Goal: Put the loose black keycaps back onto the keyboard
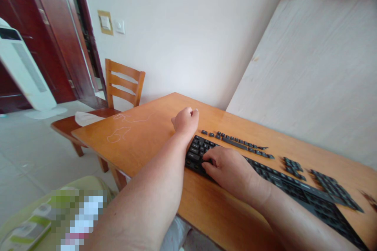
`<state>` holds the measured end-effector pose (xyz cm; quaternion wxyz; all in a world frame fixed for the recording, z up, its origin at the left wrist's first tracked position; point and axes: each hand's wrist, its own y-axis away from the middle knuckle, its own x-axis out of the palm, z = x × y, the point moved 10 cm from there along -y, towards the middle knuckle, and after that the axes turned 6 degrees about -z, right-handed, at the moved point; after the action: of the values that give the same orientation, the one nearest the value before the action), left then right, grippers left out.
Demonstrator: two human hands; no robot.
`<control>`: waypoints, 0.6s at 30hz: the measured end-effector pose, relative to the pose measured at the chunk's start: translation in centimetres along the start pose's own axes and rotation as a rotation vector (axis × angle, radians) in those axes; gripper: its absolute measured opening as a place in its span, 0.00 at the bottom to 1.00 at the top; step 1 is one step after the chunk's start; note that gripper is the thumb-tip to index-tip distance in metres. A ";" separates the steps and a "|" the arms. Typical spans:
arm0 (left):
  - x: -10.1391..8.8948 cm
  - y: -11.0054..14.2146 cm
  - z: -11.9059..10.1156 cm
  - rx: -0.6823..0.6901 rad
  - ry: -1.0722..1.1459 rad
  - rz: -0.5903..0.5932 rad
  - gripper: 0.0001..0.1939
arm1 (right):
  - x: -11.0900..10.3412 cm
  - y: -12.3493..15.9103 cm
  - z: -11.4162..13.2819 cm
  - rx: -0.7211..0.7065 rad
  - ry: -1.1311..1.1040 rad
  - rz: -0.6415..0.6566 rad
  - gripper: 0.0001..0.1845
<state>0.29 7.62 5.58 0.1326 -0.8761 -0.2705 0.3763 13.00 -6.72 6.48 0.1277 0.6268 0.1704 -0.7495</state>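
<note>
A long black keyboard (279, 180) lies slantwise along the table's front edge. Keycaps cover its left end, while the right part shows rows of dark sockets. My right hand (229, 164) rests over the left part, thumb and forefinger bent close together at the keys; whatever is between their tips is too small to make out. Just beyond the keyboard's left end, my left hand (185, 120) is curled into a fist above the table, its contents hidden. Loose black keycaps (241, 141) lie in rows behind the keyboard, with a long spacebar (235, 143) among them.
More keycaps sit in two groups, a small cluster (293, 166) and a larger block (335, 190), toward the right of the wooden table (165, 125). Pale string (119, 135) lies at the table's left. A wooden chair (123, 82) stands beyond, near the wall.
</note>
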 end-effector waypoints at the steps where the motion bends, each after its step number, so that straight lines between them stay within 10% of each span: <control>1: 0.0 0.0 0.0 -0.002 0.001 -0.001 0.19 | 0.0 0.0 -0.2 0.012 -0.012 -0.011 0.09; 18: -0.1 0.2 0.1 -0.023 0.027 0.002 0.18 | 1.1 -0.4 -0.8 0.111 -0.040 -0.028 0.08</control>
<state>0.25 7.43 5.51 0.1259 -0.8829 -0.2721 0.3614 13.37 -5.95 5.30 0.0854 0.6156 0.1345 -0.7718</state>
